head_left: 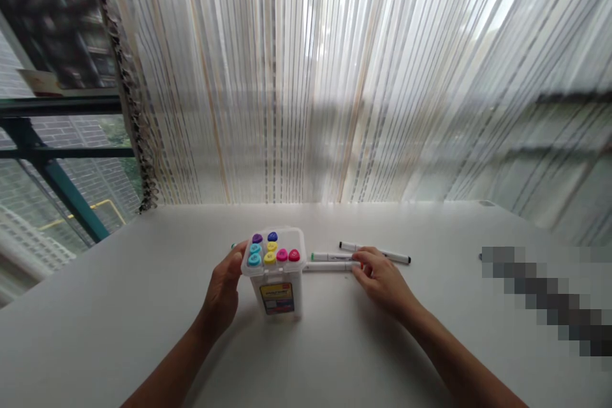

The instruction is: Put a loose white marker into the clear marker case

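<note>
A clear plastic marker box [303, 293] with a yellow and dark label stands upright on the white table. Colored caps in purple, blue, turquoise, yellow, pink and red show at its top. My left hand [224, 293] grips the box's left side, its fingers partly hidden behind it. To the right lie several white markers: a green-ended marker [329, 257], a black-ended marker [351, 247] farther back, and a nearer white marker [329, 266] with a red end. My right hand [382, 280] is closed with its fingertips around the red end of that nearer marker.
The white table [119, 319] reaches back to a striped sheer curtain [287, 76]. A window with a dark frame [62, 105] is at the left. A small green end [233, 245] shows behind my left hand. A blurred-out dark strip [549, 299] crosses the right side.
</note>
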Available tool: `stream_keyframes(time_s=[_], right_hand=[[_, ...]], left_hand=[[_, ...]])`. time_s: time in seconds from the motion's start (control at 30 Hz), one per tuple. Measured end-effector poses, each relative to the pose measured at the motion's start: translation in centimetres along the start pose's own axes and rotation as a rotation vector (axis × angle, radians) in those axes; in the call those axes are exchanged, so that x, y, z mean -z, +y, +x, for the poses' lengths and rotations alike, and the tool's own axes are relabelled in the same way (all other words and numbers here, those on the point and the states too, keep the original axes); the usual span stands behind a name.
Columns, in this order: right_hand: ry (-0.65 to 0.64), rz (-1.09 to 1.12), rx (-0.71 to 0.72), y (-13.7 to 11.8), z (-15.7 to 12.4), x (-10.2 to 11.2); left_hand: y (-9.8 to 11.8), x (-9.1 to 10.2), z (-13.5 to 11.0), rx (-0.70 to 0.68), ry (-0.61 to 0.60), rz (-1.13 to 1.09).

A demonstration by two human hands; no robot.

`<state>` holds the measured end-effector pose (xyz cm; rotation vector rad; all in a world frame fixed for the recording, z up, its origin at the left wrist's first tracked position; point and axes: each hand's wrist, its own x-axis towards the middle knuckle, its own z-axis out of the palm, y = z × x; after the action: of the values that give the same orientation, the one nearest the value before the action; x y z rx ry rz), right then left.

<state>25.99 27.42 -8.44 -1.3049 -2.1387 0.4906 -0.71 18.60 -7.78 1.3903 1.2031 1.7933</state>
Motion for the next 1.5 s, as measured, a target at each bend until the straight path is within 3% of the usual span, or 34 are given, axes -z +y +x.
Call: stream_keyframes(time_s=[0.4, 0.8, 1.5], right_hand=[[-0.002, -0.011, -0.005, -0.19, -0.05, 0.04], [-0.005, -0.027, -0.007, -0.20, -0.05, 0.08], [-0.084, -0.144, -0.038, -0.60, -0.22, 0.44]], left_hand=[[0.61, -0.13, -0.07, -0.010, -0.053, 0.024], [0.25, -0.02, 0.03, -0.014, -0.019, 0.038], [0.58, -0.14, -0.10, -0.075, -0.078, 0.050]])
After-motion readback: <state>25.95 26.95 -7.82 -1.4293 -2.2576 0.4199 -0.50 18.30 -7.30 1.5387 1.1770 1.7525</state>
